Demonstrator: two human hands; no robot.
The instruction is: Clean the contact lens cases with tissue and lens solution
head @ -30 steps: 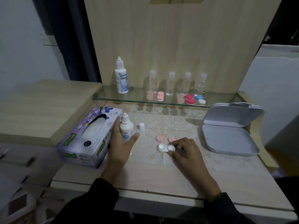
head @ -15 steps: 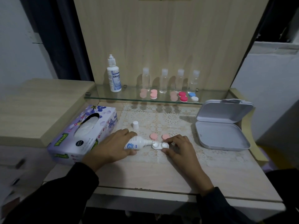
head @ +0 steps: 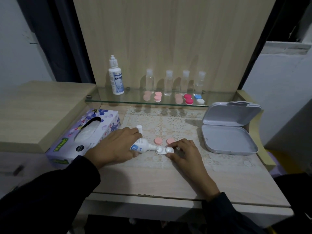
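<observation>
One tissue box [head: 82,137] lies at the far left of the desk [head: 152,179], its slot up and a tissue showing. It is within easy reach of the left hand, likely for the wiping step, which is not yet done. Just beside it the left hand [head: 116,147] is curled round the small lens solution bottle [head: 143,146]. The bottle is tipped on its side so that its nozzle points right and meets the left well of the white lens case [head: 164,150], a tilt that looks meant to run solution into that well. Whether liquid is flowing cannot be told. The bottle's white cap [head: 139,128] stands upright just behind the hand's fingertips, off and out of the way.

The pink screw lids [head: 158,141] lie flat just behind the case, so both wells are uncovered. The right hand [head: 185,152] pinches the case's right end between thumb and bent fingertips, apparently pinning it to the lace mat [head: 177,122] so the nozzle cannot push it away. Right of that hand, and apart from it, a grey hinged box [head: 229,139] sits open.

On the glass shelf [head: 118,100] behind, left to right, stand a larger solution bottle [head: 116,78] and four clear bottles [head: 168,81], with spare lens cases [head: 188,98] in front of them — pink, red, and blue-and-white.
</observation>
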